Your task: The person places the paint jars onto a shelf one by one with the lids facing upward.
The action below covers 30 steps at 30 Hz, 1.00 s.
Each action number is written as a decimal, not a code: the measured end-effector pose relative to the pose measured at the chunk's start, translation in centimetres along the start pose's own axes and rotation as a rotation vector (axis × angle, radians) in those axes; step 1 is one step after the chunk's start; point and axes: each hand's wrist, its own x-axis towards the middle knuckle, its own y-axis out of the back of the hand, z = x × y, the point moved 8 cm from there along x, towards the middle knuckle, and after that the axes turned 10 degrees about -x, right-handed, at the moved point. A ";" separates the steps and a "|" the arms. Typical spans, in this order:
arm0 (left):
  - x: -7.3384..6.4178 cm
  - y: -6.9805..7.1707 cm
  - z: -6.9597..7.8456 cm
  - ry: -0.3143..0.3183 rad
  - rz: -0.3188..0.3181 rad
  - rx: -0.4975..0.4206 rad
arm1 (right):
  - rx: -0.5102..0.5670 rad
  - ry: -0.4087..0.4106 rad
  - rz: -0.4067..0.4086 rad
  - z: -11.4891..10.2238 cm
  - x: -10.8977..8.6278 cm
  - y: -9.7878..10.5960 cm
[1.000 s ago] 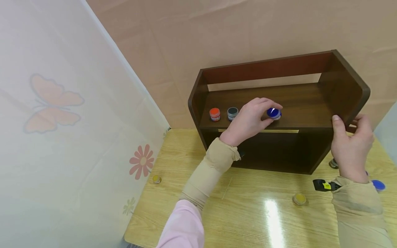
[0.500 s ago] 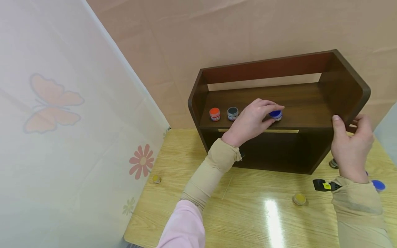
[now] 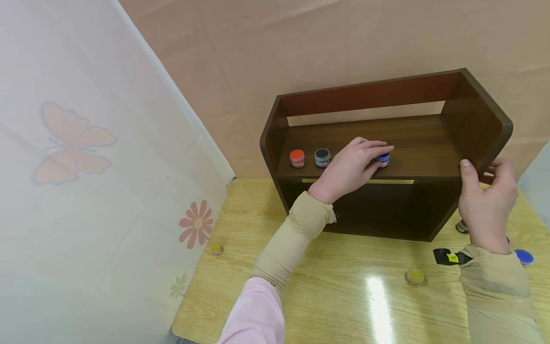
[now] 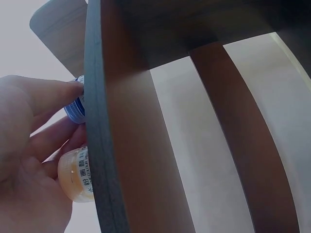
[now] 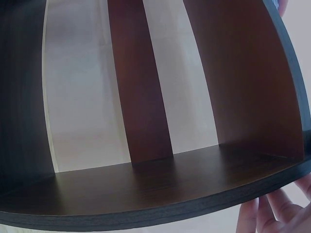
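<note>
My left hand [image 3: 350,162] pinches a small paint jar with a blue lid [image 3: 384,159] at the front of the upper board of a dark brown wooden shelf [image 3: 417,136]. The left wrist view shows the thumb and fingers around this blue jar [image 4: 75,109]. Below it there, an orange-yellow jar with a printed label [image 4: 77,174] overlaps the palm at the shelf's edge. My right hand [image 3: 490,200] grips the shelf's right side panel, thumb on the front edge and fingers behind. In the right wrist view its fingers [image 5: 272,213] show past the panel.
Left of my left hand, jars with an orange lid [image 3: 297,158] and a dark lid [image 3: 322,157] stand on the same board. Yellow-lidded jars [image 3: 415,276] [image 3: 216,248], a blue-lidded one [image 3: 524,257] and a dark one [image 3: 462,227] are on the wooden table [image 3: 343,296].
The blue jar has gone from tilted to more upright and shifted slightly right on the board, with my left hand following. My right hand has stayed on the side panel.
</note>
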 end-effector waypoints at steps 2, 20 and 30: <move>0.0 0.0 0.0 -0.002 -0.002 0.010 | -0.005 -0.004 -0.006 0.0 0.0 0.0; -0.4 0.7 -0.5 0.053 0.047 -0.024 | 0.000 0.006 -0.007 -0.1 0.1 -0.1; -1.5 2.3 -0.2 -0.018 0.174 -0.068 | -0.007 0.009 -0.006 -0.1 0.0 -0.1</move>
